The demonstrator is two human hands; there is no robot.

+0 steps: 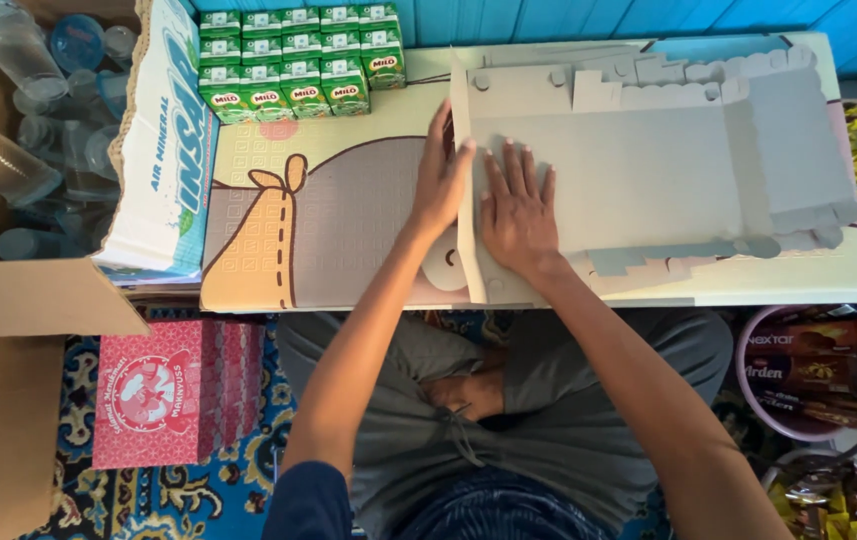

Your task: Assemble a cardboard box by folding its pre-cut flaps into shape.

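A flat grey die-cut cardboard sheet [648, 170] lies unfolded on a low table [348, 220] with a cartoon print. Its left flap [463, 190] stands folded up along a crease. My left hand [440, 180] presses against the outer side of that raised flap, fingers straight. Just right of the crease my right hand [518, 215] lies flat, palm down, fingers spread on the sheet. Neither hand grips anything.
Several small green drink cartons [298, 55] stand in rows at the table's far left. A cardboard box of clear water cups [38, 130] sits left, a pink box [163, 395] on the patterned rug. Snack packets [818, 375] fill a bowl at the right.
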